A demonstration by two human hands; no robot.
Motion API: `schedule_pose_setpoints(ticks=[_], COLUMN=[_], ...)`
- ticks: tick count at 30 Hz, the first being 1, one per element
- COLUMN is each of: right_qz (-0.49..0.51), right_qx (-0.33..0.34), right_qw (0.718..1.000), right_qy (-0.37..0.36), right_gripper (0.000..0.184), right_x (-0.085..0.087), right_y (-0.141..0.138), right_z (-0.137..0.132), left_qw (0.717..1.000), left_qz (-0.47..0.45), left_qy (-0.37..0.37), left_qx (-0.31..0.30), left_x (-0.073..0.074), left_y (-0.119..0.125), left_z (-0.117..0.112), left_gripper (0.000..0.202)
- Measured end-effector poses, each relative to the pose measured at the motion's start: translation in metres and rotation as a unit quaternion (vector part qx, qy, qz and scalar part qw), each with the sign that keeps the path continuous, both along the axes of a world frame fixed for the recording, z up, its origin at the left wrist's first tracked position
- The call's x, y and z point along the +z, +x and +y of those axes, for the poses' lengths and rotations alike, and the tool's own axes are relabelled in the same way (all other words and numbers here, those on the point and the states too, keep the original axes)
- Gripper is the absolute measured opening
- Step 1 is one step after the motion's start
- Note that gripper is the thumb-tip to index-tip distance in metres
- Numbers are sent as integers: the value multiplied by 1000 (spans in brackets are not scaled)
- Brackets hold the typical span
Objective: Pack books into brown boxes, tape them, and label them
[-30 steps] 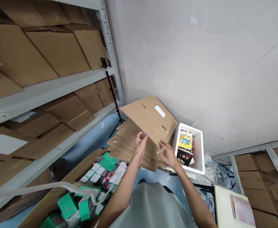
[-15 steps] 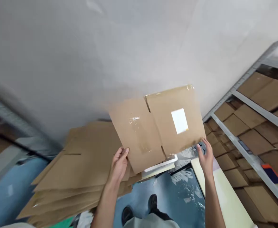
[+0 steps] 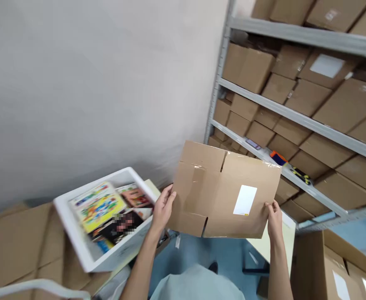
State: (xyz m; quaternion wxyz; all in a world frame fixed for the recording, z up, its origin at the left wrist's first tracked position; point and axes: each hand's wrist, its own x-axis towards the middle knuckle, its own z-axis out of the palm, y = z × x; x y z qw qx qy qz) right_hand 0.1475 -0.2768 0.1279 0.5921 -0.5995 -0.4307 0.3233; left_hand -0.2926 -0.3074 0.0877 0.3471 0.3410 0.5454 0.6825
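Nearest the camera, two bare forearms reach up to a flattened cardboard box (image 3: 214,196), which is held in the air at chest height and touches nothing else. The left hand (image 3: 163,206) clasps its left edge, with the thumb on the front and the fingers curled behind. The right hand (image 3: 274,214) pinches its lower right corner in the same way. The box faces the person, slightly tilted. It has a white label (image 3: 244,200) right of its middle and scraps of clear tape on it.

Below the box is blue floor (image 3: 220,254). To the lower right of the box stands a closed carton (image 3: 327,266). To its left, a white bin (image 3: 73,239) holds colourful books (image 3: 100,206), and a pile of flat cardboard (image 3: 11,237) lies further left. Behind the box a grey wall (image 3: 92,83) rises, and up to its right a metal rack (image 3: 295,116) carries rows of brown cartons (image 3: 308,98).

By the look of it, the flat box is in hand and not yet opened out. Opening it would call for pressing the two gripped edges toward each other so the panels part. The hands would then need a fresh grip on the bottom flaps.
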Motion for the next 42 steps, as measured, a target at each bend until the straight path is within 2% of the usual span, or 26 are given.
schedule_pose_setpoints(ticks=[3, 6, 9, 13, 16, 19, 22, 26, 30, 32, 34, 38, 40, 42], right_qz=[2, -5, -6, -3, 15, 35, 27, 30, 49, 56, 55, -2, -61, -125], right_qx=[-41, -62, -92, -150, -184, -178, -178, -199, -240, -277, -315, -342, -330, -300], right_qw=[999, 997, 992, 982, 975, 973, 973, 968, 956, 945, 933, 923, 918, 909], right_qy=[-15, -53, -88, -112, -127, -140, -148, -150, -160, -165, -164, -178, -212, -260], right_gripper=[38, 39, 42, 38, 39, 43, 43, 43, 46, 47, 54, 69, 68, 65], right_x=[-19, -36, -53, -77, -93, -104, -113, -123, -122, -112, -94, -49, -29, -14], right_y=[68, 122, 161, 192, 199, 191, 170, 133, 107, 102, 103, 120, 133, 145], right_z=[-22, -41, -48, -42, -31, -20, -9, 6, 11, 9, 8, 14, 23, 34], left_qw=[998, 994, 987, 971, 957, 944, 926, 888, 863, 858, 847, 821, 808, 777], left_qz=[20, 30, 37, 48, 53, 49, 42, 27, 16, 32, 52, 94, 137, 210], left_qy=[-30, -49, -59, -58, -59, -53, -57, -97, -142, -156, -160, -141, -126, -120], left_qx=[-51, -98, -148, -226, -280, -322, -372, -449, -484, -489, -504, -546, -559, -582], left_x=[-24, -45, -56, -62, -66, -70, -73, -79, -86, -86, -81, -56, -38, -20], left_y=[71, 139, 194, 244, 267, 288, 311, 341, 353, 349, 339, 304, 283, 263], left_z=[58, 105, 140, 180, 212, 244, 270, 296, 312, 315, 315, 304, 297, 292], left_gripper=[57, 50, 45, 41, 34, 24, 19, 18, 30, 36, 41, 45, 46, 48])
